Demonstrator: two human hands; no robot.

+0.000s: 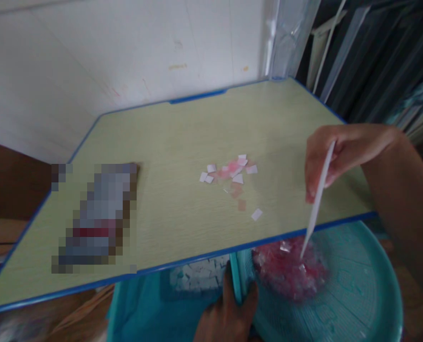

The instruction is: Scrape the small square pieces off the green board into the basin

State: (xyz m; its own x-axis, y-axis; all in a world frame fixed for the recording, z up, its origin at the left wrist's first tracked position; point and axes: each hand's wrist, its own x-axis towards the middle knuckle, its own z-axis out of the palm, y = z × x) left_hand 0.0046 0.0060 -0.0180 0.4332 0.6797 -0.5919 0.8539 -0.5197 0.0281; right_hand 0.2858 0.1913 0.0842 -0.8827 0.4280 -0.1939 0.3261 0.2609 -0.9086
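Worktop (pixel 183 142) pale green woodgrain, blue edging. Paper squares (pixel 233 173) white and pink. Tray (pixel 368 285) teal. Stick (pixel 318 199) white. Pile of bits (pixel 290 273) pink-red.

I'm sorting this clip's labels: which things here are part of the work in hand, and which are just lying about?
In use:
right hand holding white stick
stick's tip in pink pieces on teal tray
left hand gripping the tray's divider

Lying about:
paper bits on table
blurred object
white squares under table's edge

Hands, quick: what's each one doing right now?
Left hand: closed on the teal tray rim.
Right hand: closed, holding a white stick.
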